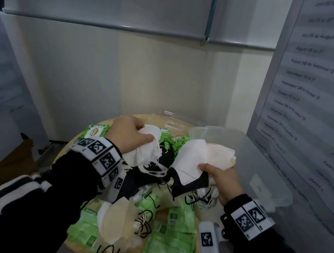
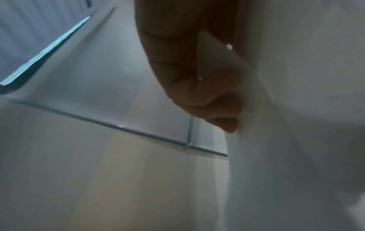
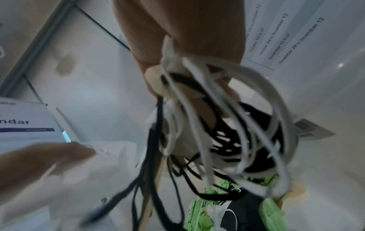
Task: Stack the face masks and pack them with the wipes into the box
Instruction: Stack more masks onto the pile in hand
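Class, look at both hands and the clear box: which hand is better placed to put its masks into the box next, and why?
Right. The right hand grips a stack of masks beside the box; the left hand, gripping a white mask, is farther away.

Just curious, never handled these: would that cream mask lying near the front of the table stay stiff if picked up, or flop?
The cream mask would probably hold its folded shape yet bend easily; it looks like thin fabric. Likely very light. Its black ear loops lie tangled with others, so neighbours may drag along.
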### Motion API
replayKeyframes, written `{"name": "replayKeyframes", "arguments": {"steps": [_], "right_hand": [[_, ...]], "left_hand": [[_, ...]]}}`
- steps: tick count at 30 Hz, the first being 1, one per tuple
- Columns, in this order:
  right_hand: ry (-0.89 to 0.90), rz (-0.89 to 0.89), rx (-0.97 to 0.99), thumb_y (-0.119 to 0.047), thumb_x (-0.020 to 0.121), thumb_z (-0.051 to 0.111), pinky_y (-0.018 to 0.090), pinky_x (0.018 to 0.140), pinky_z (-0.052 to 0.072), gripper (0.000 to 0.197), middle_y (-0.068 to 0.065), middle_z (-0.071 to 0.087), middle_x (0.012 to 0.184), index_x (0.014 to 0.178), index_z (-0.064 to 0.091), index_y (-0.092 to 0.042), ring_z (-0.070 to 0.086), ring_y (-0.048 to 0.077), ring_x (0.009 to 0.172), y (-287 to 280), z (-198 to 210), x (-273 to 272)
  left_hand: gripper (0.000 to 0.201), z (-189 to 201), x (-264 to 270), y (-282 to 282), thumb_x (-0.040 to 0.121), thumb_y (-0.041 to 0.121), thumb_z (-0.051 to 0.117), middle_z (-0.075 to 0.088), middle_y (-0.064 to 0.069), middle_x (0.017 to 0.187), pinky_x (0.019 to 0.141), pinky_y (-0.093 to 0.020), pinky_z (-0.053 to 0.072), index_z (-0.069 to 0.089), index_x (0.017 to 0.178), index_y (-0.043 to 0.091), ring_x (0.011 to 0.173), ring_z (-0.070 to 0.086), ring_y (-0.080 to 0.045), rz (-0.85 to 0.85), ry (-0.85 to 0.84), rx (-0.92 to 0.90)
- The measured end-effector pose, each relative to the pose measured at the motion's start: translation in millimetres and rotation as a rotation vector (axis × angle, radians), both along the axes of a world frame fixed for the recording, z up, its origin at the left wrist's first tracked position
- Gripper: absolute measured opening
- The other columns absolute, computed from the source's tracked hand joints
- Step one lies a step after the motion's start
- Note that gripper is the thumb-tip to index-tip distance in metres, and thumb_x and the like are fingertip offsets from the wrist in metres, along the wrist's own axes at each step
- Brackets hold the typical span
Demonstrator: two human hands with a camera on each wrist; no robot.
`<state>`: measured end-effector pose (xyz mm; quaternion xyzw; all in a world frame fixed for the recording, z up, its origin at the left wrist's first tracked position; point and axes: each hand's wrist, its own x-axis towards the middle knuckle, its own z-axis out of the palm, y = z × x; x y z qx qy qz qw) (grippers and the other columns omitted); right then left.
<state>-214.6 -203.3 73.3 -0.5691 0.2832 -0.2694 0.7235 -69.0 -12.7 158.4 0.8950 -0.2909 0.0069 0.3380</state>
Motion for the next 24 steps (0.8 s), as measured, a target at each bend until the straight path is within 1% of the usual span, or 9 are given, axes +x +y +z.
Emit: {"name": "replayKeyframes", "arguments": {"steps": [3, 5, 8, 11, 13, 16, 19, 21, 24], "right_hand": [[-0.001, 0.032, -0.065, 0.012, 0.073, 0.069, 0.028, 0.068, 0.054, 0.032, 0.003, 0.066, 0.091, 0.090, 0.061, -0.014, 0.063, 0.016, 0.081, 5.9, 3.4, 1.8], [-0.022, 0.064, -0.095, 0.014, 0.072, 0.068, 0.025, 0.065, 0.056, 0.036, 0.004, 0.068, 0.093, 0.096, 0.062, -0.012, 0.065, 0.016, 0.080, 12.1, 5.5, 2.4], [-0.067, 0.130, -0.102, 0.017, 0.069, 0.067, 0.024, 0.061, 0.056, 0.040, 0.006, 0.071, 0.094, 0.099, 0.064, -0.009, 0.069, 0.016, 0.079, 16.5, 5.4, 2.4], [-0.082, 0.139, -0.048, 0.002, 0.059, 0.071, 0.027, 0.057, 0.055, 0.042, 0.012, 0.071, 0.095, 0.100, 0.065, -0.005, 0.069, 0.021, 0.079, 11.8, 4.9, -0.1], [-0.093, 0.145, -0.017, 0.009, 0.068, 0.068, 0.027, 0.055, 0.055, 0.032, 0.009, 0.071, 0.089, 0.096, 0.064, -0.007, 0.068, 0.019, 0.072, 5.1, 3.2, -2.9], [-0.085, 0.177, 0.028, 0.017, 0.078, 0.055, 0.030, 0.059, 0.057, 0.030, 0.006, 0.072, 0.082, 0.090, 0.064, -0.009, 0.069, 0.017, 0.069, -1.1, -0.7, -5.3], [-0.075, 0.227, 0.078, 0.014, 0.076, 0.059, 0.037, 0.068, 0.056, 0.030, 0.015, 0.071, 0.095, 0.099, 0.065, -0.004, 0.069, 0.024, 0.077, 0.4, -3.8, -5.3], [-0.072, 0.257, 0.127, 0.008, 0.070, 0.065, 0.040, 0.073, 0.055, 0.039, 0.021, 0.068, 0.104, 0.108, 0.063, 0.000, 0.067, 0.029, 0.083, 1.5, -4.6, -5.7], [-0.088, 0.293, 0.173, 0.010, 0.075, 0.060, 0.036, 0.069, 0.056, 0.037, 0.021, 0.067, 0.103, 0.111, 0.061, 0.002, 0.067, 0.027, 0.079, 3.2, -2.0, -7.2]], "left_hand": [[0.033, 5.0, -21.9, -10.6, 0.076, 0.025, 0.069, 0.041, -0.003, 0.055, 0.051, -0.029, 0.027, 0.048, 0.053, 0.011, 0.052, 0.038, -0.012, -0.185, -0.050, 0.110], [0.030, 1.6, -36.8, -19.9, 0.078, 0.027, 0.069, 0.048, 0.001, 0.056, 0.051, -0.022, 0.034, 0.051, 0.054, 0.018, 0.055, 0.045, -0.011, -0.319, 0.032, 0.153], [0.035, -13.9, -50.6, -32.4, 0.069, 0.042, 0.064, 0.067, -0.009, 0.077, 0.069, -0.029, 0.048, 0.068, 0.078, 0.009, 0.075, 0.061, -0.020, -0.463, 0.142, 0.105], [0.040, -21.9, -53.7, -33.5, 0.070, 0.035, 0.068, 0.071, 0.001, 0.103, 0.084, -0.027, 0.053, 0.070, 0.106, 0.017, 0.092, 0.065, -0.008, -0.590, 0.335, 0.011], [0.046, -21.7, -52.4, -28.8, 0.075, 0.020, 0.070, 0.067, 0.005, 0.115, 0.088, -0.020, 0.050, 0.062, 0.120, 0.025, 0.098, 0.062, -0.002, -0.713, 0.492, 0.022], [0.058, -19.0, -46.5, -22.0, 0.065, 0.026, 0.065, 0.066, 0.002, 0.117, 0.086, -0.023, 0.050, 0.059, 0.122, 0.028, 0.101, 0.063, -0.010, -0.804, 0.594, 0.023], [0.054, -13.9, -39.2, -19.3, 0.057, 0.028, 0.061, 0.067, -0.013, 0.111, 0.079, -0.028, 0.048, 0.066, 0.111, 0.023, 0.093, 0.062, -0.017, -0.811, 0.624, 0.004], [0.022, -12.6, -37.1, -20.3, 0.058, 0.027, 0.064, 0.067, -0.022, 0.104, 0.077, -0.037, 0.049, 0.066, 0.079, 0.027, 0.094, 0.064, -0.030, -0.770, 0.575, 0.012], [0.020, -15.9, -33.6, -26.8, 0.068, 0.009, 0.071, 0.064, -0.008, 0.082, 0.071, -0.030, 0.046, 0.055, 0.072, 0.020, 0.075, 0.059, -0.020, -0.711, 0.469, 0.009]]}}
